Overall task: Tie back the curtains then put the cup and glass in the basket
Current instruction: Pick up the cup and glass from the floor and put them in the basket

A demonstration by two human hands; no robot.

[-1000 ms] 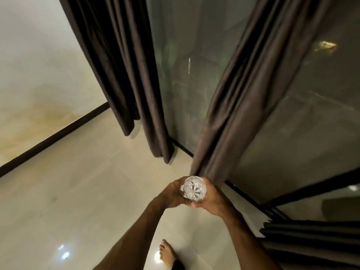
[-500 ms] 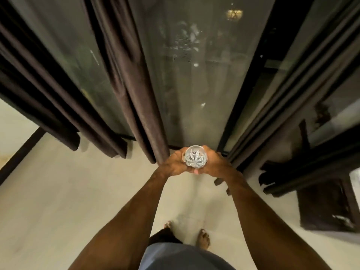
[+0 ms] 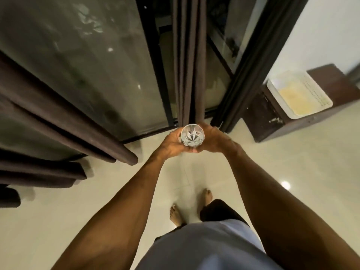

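Head camera, looking steeply down at a person standing barefoot on a pale, glossy tiled floor (image 3: pixel 292 172). At far left, dark brown curtains (image 3: pixel 58 133) hang in heavy folds, their hems just above the floor. Beside them is a dark glass sliding door (image 3: pixel 87 65) in a black frame, with faint reflections on its pane.

Near the centre, two bare forearms reach forward and meet. The left hand (image 3: pixel 171 145) curls round the left side of a cut-glass tumbler (image 3: pixel 192 137), and the right hand (image 3: pixel 216 141) wraps round its right side, so both hands grasp it together. The tumbler is held upright in the air in front of the body, seen from above, with a star pattern showing in its base. Directly beyond it a narrow gathered curtain panel (image 3: pixel 190 65) hangs straight down.

Below the hands are two bare feet (image 3: pixel 176 215), dark trousers and a light blue shirt.

At upper right, well apart from the tumbler, a white perforated basket (image 3: pixel 316 92) sits on a low dark wooden surface (image 3: pixel 329 76) against a white wall. What lies inside the basket is too blurred to tell.
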